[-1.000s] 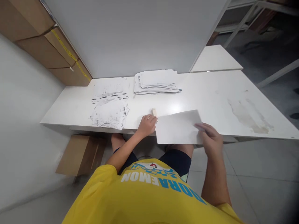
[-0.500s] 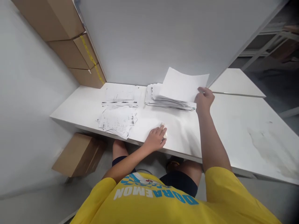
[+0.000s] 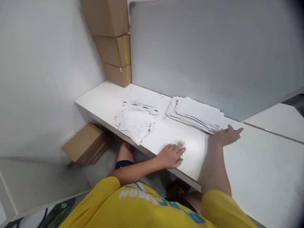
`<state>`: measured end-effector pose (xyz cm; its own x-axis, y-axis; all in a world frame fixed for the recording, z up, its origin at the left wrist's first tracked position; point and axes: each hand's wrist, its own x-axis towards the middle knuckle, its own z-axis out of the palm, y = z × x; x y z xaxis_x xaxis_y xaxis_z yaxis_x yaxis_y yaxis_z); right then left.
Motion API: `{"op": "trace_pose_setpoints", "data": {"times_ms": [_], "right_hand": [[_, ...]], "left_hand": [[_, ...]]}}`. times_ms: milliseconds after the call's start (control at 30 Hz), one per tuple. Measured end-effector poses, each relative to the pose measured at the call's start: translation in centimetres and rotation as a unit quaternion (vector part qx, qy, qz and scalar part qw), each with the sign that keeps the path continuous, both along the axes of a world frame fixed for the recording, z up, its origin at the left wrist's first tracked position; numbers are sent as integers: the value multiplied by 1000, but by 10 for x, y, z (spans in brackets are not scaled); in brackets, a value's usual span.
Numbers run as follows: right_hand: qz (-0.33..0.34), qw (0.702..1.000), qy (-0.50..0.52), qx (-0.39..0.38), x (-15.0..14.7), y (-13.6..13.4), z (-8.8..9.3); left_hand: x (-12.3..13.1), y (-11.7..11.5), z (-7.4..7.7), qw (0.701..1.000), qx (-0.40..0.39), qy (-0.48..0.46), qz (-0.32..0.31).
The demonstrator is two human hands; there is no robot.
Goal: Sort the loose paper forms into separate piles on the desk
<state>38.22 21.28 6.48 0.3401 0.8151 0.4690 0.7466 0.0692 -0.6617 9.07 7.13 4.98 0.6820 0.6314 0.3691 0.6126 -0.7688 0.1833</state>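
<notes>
My left hand (image 3: 171,155) rests near the front edge of the white desk, its fingers curled over a small pale object (image 3: 182,155). What that object is stays mostly hidden under the fingers. At the right end of a thick stack of white paper (image 3: 199,110) is my right hand (image 3: 228,135), fingers apart and holding nothing; its wrist side is close to the stack's corner, and I cannot tell if they touch. Left of the stack lie two spread piles of printed sheets, a back pile (image 3: 143,103) and a front pile (image 3: 135,123).
Cardboard boxes (image 3: 115,50) are stacked at the desk's back left corner. A grey-white panel (image 3: 213,53) rises behind the white desk (image 3: 95,96). Another cardboard box (image 3: 83,142) stands below the desk at left. The desk surface continues to the right past a seam.
The sheet my right hand was lifting now lies flat on the stack, and that hand has let go. My view has turned left. The left hand stays on the small object.
</notes>
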Motion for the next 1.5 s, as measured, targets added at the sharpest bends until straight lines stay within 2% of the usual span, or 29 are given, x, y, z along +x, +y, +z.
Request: {"op": "trace_pose_setpoints", "data": {"times_ms": [67,100,133,200,267,333,467,600,733,867,1133,1200,1367,1500], "right_hand": [[-96,994,7,61,-9,-5,-5],[-120,989,10,88,-19,-3,-6],[-115,988,6,105,-31,0,-5],[-32,994,-12,108,-67,12,-1],[93,993,-42,64,-111,25,6],[182,981,-65,9,-156,43,12],[254,960,-90,-79,-227,94,20],[283,931,-152,-173,-263,149,21],[297,889,-236,-258,-267,176,13],[299,888,-286,-202,-258,172,6],[227,914,-304,-143,-249,135,11],[227,917,-294,-142,-245,122,12],[277,919,-232,-159,-233,91,12],[228,942,-197,-149,-227,70,16]], "left_hand": [[0,-1,-2,1000,20,2,6],[-1,-1,-2,1000,29,5,7],[-1,-1,-2,999,37,8,7],[-2,-1,-2,999,47,11,6],[-1,-1,-2,999,50,7,2],[0,1,-3,999,50,4,-7],[4,4,-9,999,39,20,-19],[3,3,-12,997,75,8,-16],[-1,0,-9,995,101,-17,-1],[-4,-1,-3,997,80,-5,-17],[-2,0,-6,998,51,4,-22],[1,0,-10,999,46,7,-20],[6,0,-16,999,24,16,-15],[5,0,-11,1000,2,16,-10]]}}
